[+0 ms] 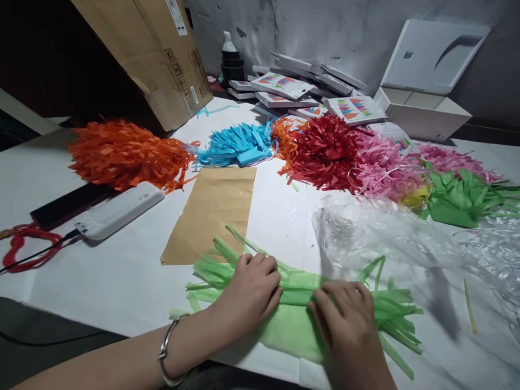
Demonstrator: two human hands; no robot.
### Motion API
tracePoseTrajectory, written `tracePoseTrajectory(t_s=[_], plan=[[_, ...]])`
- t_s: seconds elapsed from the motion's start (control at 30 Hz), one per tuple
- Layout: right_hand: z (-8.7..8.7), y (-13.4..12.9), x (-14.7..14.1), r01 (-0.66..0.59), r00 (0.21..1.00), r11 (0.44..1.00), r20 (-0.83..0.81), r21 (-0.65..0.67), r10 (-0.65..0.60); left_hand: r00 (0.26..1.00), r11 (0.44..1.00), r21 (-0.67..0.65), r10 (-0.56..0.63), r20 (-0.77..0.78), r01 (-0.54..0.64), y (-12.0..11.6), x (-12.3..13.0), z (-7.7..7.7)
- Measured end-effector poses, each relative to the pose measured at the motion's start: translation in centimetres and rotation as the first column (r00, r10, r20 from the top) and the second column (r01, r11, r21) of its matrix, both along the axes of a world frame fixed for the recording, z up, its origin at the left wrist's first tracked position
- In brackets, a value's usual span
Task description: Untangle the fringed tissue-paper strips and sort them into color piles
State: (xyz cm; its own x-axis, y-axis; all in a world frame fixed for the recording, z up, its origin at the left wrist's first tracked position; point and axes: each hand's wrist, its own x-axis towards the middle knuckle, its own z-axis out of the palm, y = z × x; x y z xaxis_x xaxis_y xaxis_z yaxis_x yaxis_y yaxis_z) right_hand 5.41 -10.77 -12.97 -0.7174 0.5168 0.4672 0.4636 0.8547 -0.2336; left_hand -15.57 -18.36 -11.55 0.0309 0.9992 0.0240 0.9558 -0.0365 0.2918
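Green paper [292, 330] is pinched by the left hand [255, 287] and the right hand [345, 314], its middle bunched up between them. It is spread by the near edge of the white table [109, 276], below the brown sheet [215, 211].

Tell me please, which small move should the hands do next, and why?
Perhaps roll the folded green strip slightly toward the body: the left hand and right hand are both on it, and flat green sheet lies on its near side.

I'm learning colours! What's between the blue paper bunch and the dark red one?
Orange paper strips lie between the blue bunch and the dark red bunch, in the head view.
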Motion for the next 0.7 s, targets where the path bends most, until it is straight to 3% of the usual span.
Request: tracePoseTrajectory(t_s=[0.1,0.23,0.37,0.47,0.7], plan=[[-0.1,-0.4,0.0,-0.167,0.986,0.986,-0.007,0.022,0.168,1.000,0.997,0.073,0.004,0.005,-0.005,-0.3,0.1,0.0],[-0.1,-0.5,-0.3,-0.124,0.992,0.992,-0.033,-0.009,0.124,0.987,0.950,0.269,-0.160,-0.024,0.160,-0.8,0.6,0.1],[0.0,-0.9,-0.8,-0.145,0.989,0.989,-0.010,0.013,0.145,0.959,0.909,0.312,-0.284,-0.023,0.277,-0.6,1.0,-0.3],[-0.3,-1.0,-0.3,-0.181,0.983,0.982,0.021,0.060,0.180,0.958,0.912,0.317,-0.285,0.029,0.261,-0.5,0.7,-0.9],[-0.7,0.2,3.3,-0.139,0.990,0.987,-0.043,-0.077,0.136,0.978,0.957,0.234,-0.194,0.078,0.171,-1.3,0.4,-1.5]])
